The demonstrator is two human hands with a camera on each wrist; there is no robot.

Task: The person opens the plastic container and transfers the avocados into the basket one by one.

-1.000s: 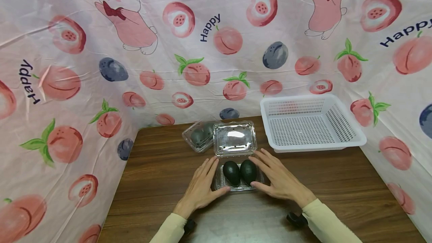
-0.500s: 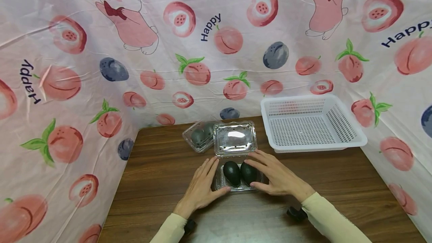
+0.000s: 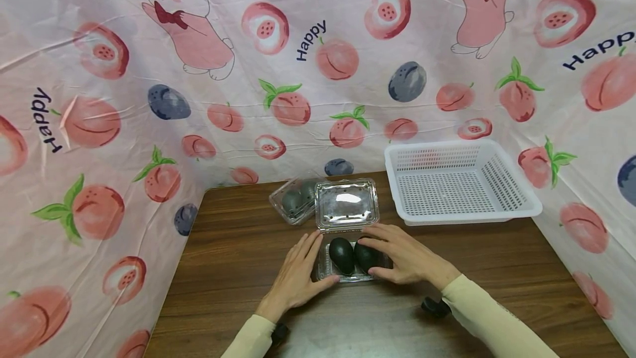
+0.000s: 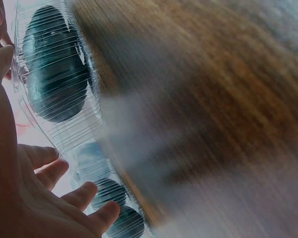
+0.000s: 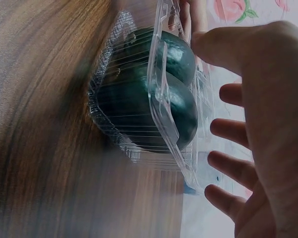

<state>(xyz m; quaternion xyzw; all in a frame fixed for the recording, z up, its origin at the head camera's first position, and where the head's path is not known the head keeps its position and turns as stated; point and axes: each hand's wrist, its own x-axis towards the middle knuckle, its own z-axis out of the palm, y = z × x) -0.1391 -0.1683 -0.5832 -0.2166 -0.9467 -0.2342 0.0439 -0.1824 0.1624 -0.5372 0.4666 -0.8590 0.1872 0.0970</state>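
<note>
Two dark green avocados (image 3: 342,256) lie side by side in the base of a clear plastic clamshell box (image 3: 350,277); its lid (image 3: 346,203) is folded back behind them. At the box's left side, my left hand (image 3: 294,276) has its fingers extended and its thumb along the front edge. My right hand (image 3: 407,256) arches over the box's right side, its fingers spread above the right avocado (image 3: 365,259) and its thumb near the front rim. In the right wrist view, the right-hand fingers (image 5: 233,171) are loosely bent beside the box; firm contact with the avocado cannot be made out.
A second clear box (image 3: 294,199) holding dark avocados stands behind, touching or close to the open lid. At the back right is a white perforated basket (image 3: 459,217). A peach-print cloth (image 3: 298,70) surrounds the brown wooden table (image 3: 233,247).
My right hand has shifted slightly left, its fingers now covering more of the right avocado. My left hand, the box and the basket have hardly moved.
</note>
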